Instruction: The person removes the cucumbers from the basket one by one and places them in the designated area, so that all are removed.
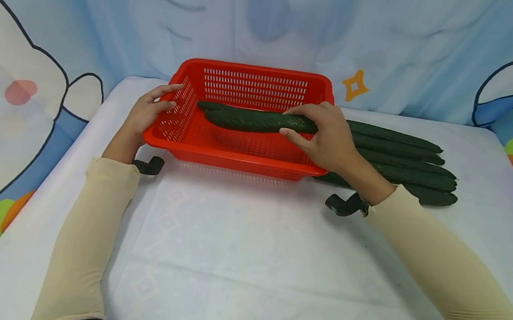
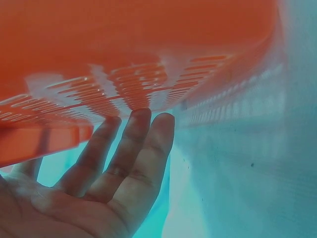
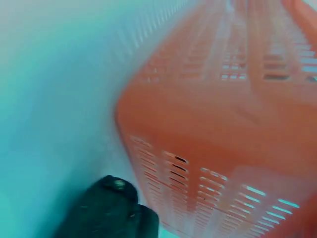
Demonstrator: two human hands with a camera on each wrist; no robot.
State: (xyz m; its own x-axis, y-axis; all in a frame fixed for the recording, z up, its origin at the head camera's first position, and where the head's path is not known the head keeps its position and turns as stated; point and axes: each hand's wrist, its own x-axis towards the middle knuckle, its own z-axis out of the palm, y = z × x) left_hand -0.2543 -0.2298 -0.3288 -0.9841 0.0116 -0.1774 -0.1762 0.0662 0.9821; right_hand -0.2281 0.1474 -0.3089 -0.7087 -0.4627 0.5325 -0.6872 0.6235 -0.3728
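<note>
A red plastic basket (image 1: 238, 161) with slotted walls stands on the table. My left hand (image 1: 145, 110) grips its left rim; in the left wrist view, several fingers (image 2: 143, 148) reach under the rim, tips at the slotted outer wall. With thumb and fingers, my right hand (image 1: 328, 136) holds a long dark green cucumber (image 1: 251, 121) by its right end, over the basket's interior. Behind it another cucumber (image 1: 210, 105) shows only its left end. Neither the right hand nor the held cucumber shows in the right wrist view, which has the basket's outer corner (image 3: 188, 109).
Several cucumbers (image 1: 413, 167) lie side by side right of the basket, partly under the right forearm. A dark rounded end (image 3: 104, 208) lies beside the basket in the right wrist view. White cloth (image 1: 247, 252) covers the table; a printed blue curtain (image 1: 279, 23) hangs behind.
</note>
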